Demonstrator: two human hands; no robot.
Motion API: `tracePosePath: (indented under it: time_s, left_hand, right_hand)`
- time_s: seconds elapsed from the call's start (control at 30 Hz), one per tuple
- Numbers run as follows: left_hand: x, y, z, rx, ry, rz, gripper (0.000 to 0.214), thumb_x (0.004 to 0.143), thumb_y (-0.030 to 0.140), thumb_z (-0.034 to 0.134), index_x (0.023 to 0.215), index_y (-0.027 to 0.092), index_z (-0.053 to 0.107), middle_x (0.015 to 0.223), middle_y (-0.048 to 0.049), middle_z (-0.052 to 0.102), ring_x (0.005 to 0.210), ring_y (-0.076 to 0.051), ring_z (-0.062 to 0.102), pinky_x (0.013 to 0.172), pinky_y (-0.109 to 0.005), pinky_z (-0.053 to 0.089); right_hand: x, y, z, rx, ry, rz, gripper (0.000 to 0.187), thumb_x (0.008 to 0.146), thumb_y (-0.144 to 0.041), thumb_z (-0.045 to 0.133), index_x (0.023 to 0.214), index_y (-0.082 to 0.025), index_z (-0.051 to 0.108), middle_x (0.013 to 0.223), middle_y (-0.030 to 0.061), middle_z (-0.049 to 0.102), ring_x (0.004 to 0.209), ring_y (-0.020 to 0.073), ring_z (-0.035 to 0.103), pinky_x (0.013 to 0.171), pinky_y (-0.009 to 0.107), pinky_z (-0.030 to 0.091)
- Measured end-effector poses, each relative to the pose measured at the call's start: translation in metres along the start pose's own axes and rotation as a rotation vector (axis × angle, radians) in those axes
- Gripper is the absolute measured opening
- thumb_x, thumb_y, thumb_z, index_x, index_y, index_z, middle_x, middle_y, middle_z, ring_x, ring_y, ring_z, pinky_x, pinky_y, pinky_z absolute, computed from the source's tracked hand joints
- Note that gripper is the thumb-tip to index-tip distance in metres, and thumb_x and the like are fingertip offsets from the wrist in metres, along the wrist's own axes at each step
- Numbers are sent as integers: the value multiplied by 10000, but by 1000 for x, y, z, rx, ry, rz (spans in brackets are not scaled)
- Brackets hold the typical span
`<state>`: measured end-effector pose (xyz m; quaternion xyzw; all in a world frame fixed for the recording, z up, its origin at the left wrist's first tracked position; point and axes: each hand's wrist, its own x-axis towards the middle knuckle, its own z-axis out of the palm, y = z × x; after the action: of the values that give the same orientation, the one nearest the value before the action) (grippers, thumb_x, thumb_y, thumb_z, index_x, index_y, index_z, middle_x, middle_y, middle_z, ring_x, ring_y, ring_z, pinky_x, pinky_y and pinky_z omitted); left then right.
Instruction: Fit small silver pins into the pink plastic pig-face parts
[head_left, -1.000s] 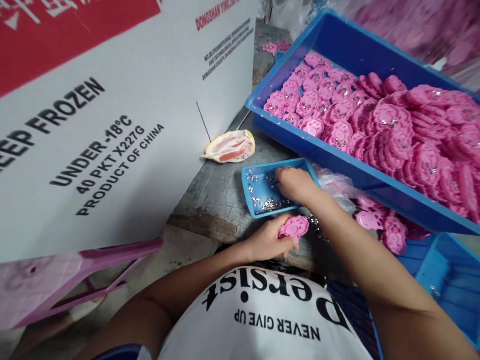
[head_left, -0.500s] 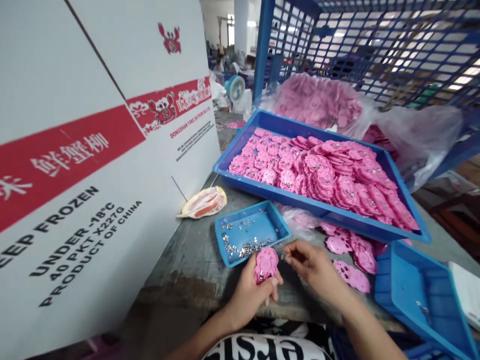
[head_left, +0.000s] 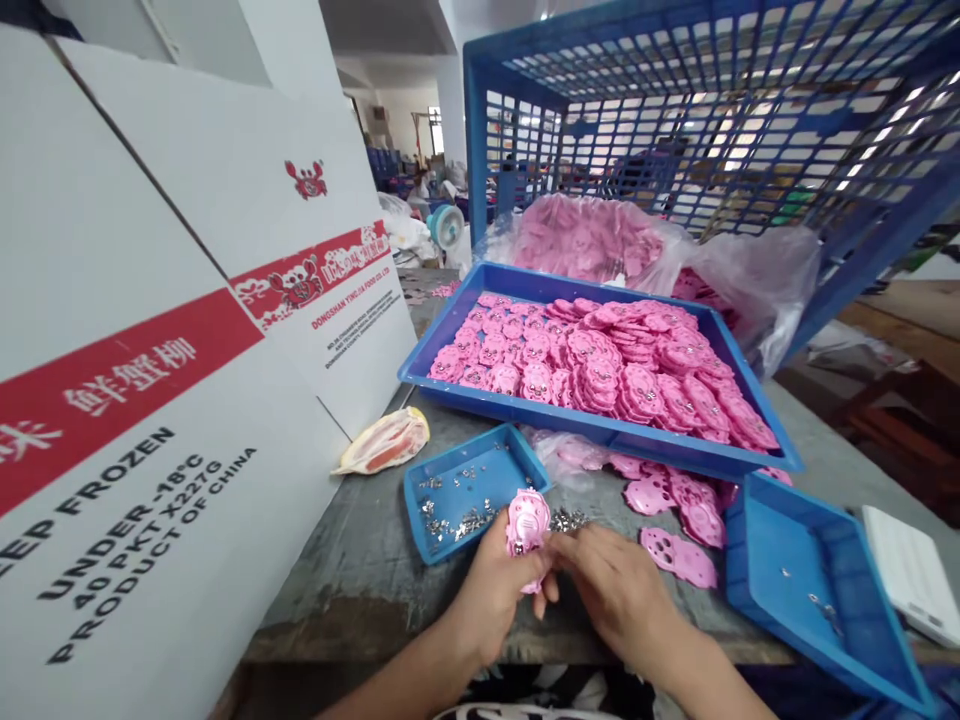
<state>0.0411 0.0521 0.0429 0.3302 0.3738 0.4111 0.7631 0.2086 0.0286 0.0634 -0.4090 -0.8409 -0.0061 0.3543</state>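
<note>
My left hand (head_left: 491,590) is closed around a pink scalloped plastic piece (head_left: 527,522), holding it upright over the front edge of the grey table (head_left: 375,590). My right hand (head_left: 611,585) is right beside it, fingers pinched at the piece's right edge; what they hold is too small to make out. Just behind the hands stands a small blue tray (head_left: 517,455) with several small metal bits (head_left: 457,522). More metal bits (head_left: 568,519) lie loose on the table next to the pink piece.
A large blue tray (head_left: 600,425) heaped with pink pieces sits behind. Loose pink pieces (head_left: 679,555) lie to the right, beside another blue tray (head_left: 795,580). A big white carton (head_left: 150,380) fills the left. A fruit peel (head_left: 384,442), a blue crate (head_left: 675,130) and a plastic bag (head_left: 735,270) stand further back.
The view has tilted up from my lap to the table. My right hand left the small blue tray and came to the pink piece, which my left hand raised upright.
</note>
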Motion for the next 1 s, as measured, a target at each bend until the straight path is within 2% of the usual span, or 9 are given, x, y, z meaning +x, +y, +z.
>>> tracePosePath:
  time_s: [0.17,0.37,0.5,0.6,0.73,0.83,0.9,1.0]
  left_hand:
    - [1,4,6,34,-55,-16,534,684,347,855,1089,168,558,738,12,646,534,-115,598,391,-181,392]
    - [2,0,15,123,-2,-14,492,704,315,814,1095,161,558,727,22,635,514,-98,573,396,-178,396]
    - [2,-3,18,225,39,-2,547,701,294,811,1153,161,533,665,52,600,483,-93,549,386,-172,372]
    - [1,-3,18,256,55,-2,593,711,266,779,1223,154,502,639,67,585,478,-96,546,386,-172,377]
    - [2,-5,18,264,60,-10,634,703,269,778,1252,148,487,646,66,596,469,-93,537,378,-175,380]
    - [5,-10,15,276,65,-13,618,689,276,799,1215,147,502,619,73,583,456,-97,534,369,-177,375]
    - [7,-11,15,257,67,-1,607,693,315,828,1188,149,520,635,58,605,458,-103,543,368,-183,373]
    - [8,-3,20,126,53,66,572,782,498,797,1163,147,554,795,-33,703,542,-131,614,402,-202,401]
  right_hand:
    - [-12,5,3,330,11,329,167,1012,-204,543,1083,-238,690,869,42,744,760,179,720,677,292,568]
    - [-20,6,5,419,47,458,175,987,-263,563,1007,-237,735,839,40,752,740,187,719,671,302,558]
    - [-22,8,4,472,-21,588,175,942,-304,600,828,-213,697,766,28,725,697,191,689,643,299,532]
    - [-22,8,1,446,-83,609,237,947,-329,589,744,-213,632,720,13,686,667,183,652,621,294,493]
    - [-21,6,-2,392,-119,554,196,967,-288,544,791,-221,598,770,12,671,703,185,646,656,305,475]
    - [-21,7,-1,433,-132,554,195,976,-279,526,799,-222,587,810,23,667,745,194,647,689,317,470]
    - [-22,11,1,519,-103,588,221,977,-309,539,781,-221,592,805,26,654,757,197,634,702,320,466]
    - [-21,20,-1,694,35,693,283,933,-405,623,723,-216,626,829,44,645,807,210,622,751,336,474]
